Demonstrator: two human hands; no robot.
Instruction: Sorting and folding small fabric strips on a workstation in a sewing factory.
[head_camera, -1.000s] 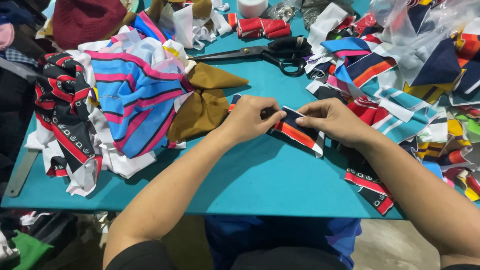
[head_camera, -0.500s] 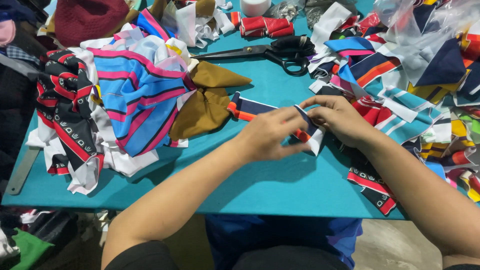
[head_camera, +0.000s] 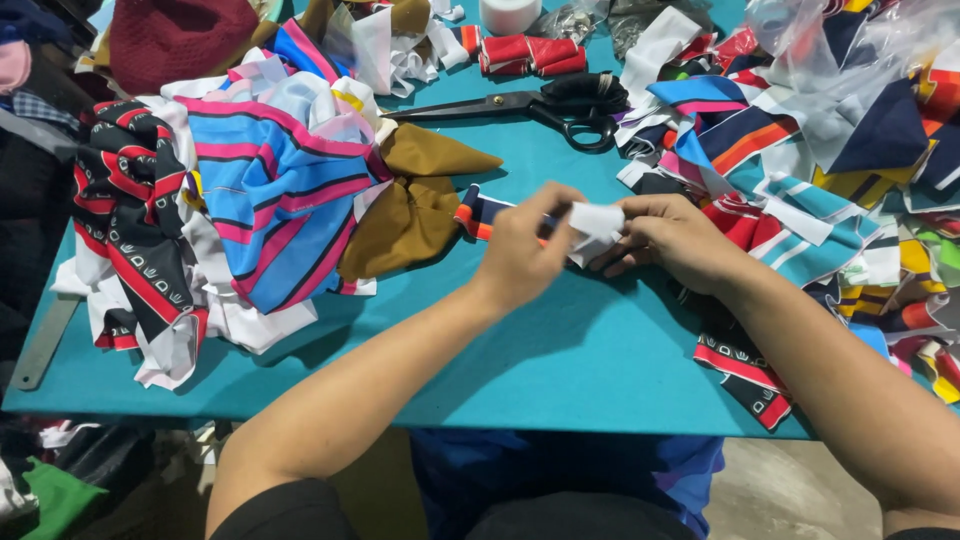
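Over the teal table (head_camera: 600, 360), left hand (head_camera: 522, 252) and right hand (head_camera: 668, 238) both pinch a striped fabric strip (head_camera: 595, 222) mid-table; fabric scraps (head_camera: 270, 200) and black scissors (head_camera: 540, 105) lie around, grey floor (head_camera: 790, 490) below.

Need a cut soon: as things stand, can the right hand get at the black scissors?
Probably yes. The scissors lie on bare teal table just beyond the right hand, handles nearest it, nothing between; but both hands hold the striped strip.

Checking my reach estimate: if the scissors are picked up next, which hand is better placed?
Probably the right hand: the scissors' black handles lie just beyond it. The left hand sits farther off, pinching the folded strip.
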